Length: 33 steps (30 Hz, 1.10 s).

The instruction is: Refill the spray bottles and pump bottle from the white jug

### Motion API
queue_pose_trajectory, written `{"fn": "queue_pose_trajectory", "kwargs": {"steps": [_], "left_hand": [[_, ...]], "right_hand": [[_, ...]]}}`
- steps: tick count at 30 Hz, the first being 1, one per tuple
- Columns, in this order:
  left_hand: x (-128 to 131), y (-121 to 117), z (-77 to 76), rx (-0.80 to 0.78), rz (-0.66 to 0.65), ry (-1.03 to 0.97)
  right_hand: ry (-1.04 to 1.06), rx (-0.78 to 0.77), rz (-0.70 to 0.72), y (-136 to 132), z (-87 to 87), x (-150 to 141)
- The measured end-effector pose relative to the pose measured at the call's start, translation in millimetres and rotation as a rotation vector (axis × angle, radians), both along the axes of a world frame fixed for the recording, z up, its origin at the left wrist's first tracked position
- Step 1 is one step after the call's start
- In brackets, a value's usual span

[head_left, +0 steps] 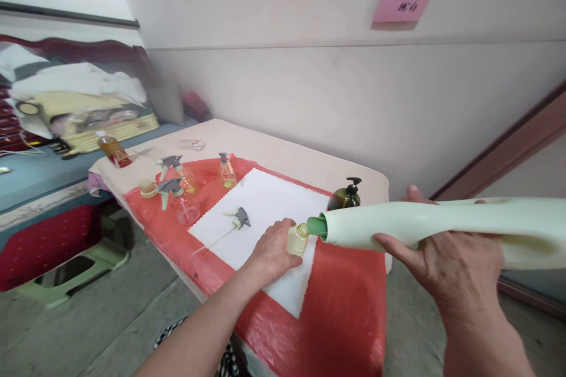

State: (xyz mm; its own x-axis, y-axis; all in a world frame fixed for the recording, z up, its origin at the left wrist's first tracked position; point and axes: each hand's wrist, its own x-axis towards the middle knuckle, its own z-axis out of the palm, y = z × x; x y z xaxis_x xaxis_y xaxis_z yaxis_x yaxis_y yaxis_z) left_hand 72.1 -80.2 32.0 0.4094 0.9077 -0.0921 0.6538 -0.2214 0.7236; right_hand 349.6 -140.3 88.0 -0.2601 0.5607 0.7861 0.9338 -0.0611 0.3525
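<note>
My left hand (pixel 274 250) is wrapped round a small clear yellowish bottle (pixel 297 240) with an open threaded neck, above a white cloth (pixel 292 294). My right hand (pixel 455 259) grips a large pale green jug (pixel 375 224), tipped on its side. The jug's darker green spout (pixel 317 225) points at the bottle's neck, touching it or very close. Whether liquid is flowing I cannot tell. Left of the bottle, a grey and white spray trigger head (pixel 240 219) with a thin dip tube lies on the cloth.
Spray bottles (pixel 186 209) stand on the red sheet (pixel 345 300) at the left. Behind the jug is a dark pump bottle (pixel 347 195). An amber bottle (pixel 114 149) stands at the table's far left, near a stool (pixel 79 271).
</note>
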Motion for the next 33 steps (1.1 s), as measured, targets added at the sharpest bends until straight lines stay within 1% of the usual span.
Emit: {"fn": "queue_pose_trajectory", "kwargs": {"steps": [4,8,16,22,26,33], "left_hand": [[-0.8,-0.3,-0.9,-0.007,-0.015,0.001],[-1.4,-0.6,-1.8,-0.017,-0.032,-0.008],[-2.1,-0.7,-1.5,-0.055,-0.045,-0.032],[-2.1,-1.0,-1.1,-0.067,-0.046,-0.030],[-1.7,-0.6,0.1,-0.066,-0.057,-0.016],[-2.2,0.0,-0.1,-0.073,-0.054,-0.028]], "right_hand": [[0.015,0.014,0.011,0.7,0.4,0.9],[0.012,0.027,0.053,1.3,-0.7,1.2],[0.010,0.005,0.053,1.0,1.0,-2.1],[0.028,0.028,0.068,0.6,2.9,-2.9],[0.028,0.032,0.116,1.8,2.7,-4.1],[0.101,0.000,0.137,-0.2,1.4,-4.8]]}}
